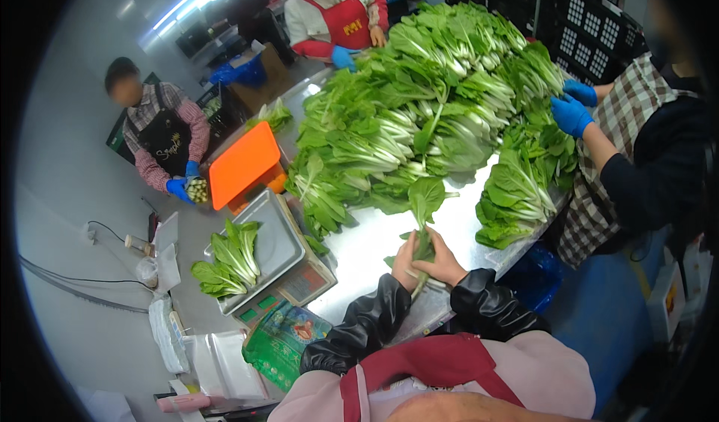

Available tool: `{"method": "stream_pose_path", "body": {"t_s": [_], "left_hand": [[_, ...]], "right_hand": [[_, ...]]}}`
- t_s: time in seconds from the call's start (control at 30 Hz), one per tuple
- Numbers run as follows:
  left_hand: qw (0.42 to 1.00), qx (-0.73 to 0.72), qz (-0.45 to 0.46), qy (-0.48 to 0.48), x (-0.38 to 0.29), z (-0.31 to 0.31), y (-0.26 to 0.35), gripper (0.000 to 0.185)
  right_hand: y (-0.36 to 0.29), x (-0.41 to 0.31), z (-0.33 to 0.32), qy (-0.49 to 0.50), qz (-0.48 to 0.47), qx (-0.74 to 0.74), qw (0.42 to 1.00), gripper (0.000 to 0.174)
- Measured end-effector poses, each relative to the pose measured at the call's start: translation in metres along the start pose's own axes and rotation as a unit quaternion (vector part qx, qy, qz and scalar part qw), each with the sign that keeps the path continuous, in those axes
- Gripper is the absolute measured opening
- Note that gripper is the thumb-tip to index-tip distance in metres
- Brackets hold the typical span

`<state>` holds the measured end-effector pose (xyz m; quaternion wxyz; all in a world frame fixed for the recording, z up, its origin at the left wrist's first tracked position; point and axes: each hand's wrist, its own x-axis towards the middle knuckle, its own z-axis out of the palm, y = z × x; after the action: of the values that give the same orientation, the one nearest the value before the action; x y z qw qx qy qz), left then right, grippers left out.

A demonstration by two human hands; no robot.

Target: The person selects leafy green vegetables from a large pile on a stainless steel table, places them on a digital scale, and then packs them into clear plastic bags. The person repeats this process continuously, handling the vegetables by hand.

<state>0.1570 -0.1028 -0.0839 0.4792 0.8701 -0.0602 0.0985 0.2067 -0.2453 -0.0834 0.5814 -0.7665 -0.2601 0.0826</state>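
Observation:
Both of my bare hands are closed around a leafy green stalk with a pale stem, near the front edge of the metal table. My left hand grips it from the left, and my right hand from the right with its thumb across the stem. The leaf end points away from me, while pale stem ends stick out below my hands. Beyond my hands lies a large heap of leafy greens with white stems. A separate pile of greens is at the right edge.
To the left, a scale's metal tray holds a few greens. An orange tray stands behind it. A green printed bag and clear plastic bags lie at front left. Several gloved co-workers stand around the table; one handles greens at right.

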Motion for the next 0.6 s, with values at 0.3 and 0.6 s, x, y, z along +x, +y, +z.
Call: {"method": "stream_pose_path", "body": {"t_s": [0.3, 0.6], "left_hand": [[0.998, -0.039, 0.034, 0.027, -0.008, -0.025, 0.039, 0.086], [0.966, 0.234, -0.023, -0.108, -0.082, -0.048, 0.039, 0.118]], "right_hand": [[0.032, 0.005, -0.027, 0.207, 0.085, 0.040, 0.974, 0.032], [-0.005, -0.157, -0.174, 0.524, 0.038, 0.295, 0.798, 0.035]]}}
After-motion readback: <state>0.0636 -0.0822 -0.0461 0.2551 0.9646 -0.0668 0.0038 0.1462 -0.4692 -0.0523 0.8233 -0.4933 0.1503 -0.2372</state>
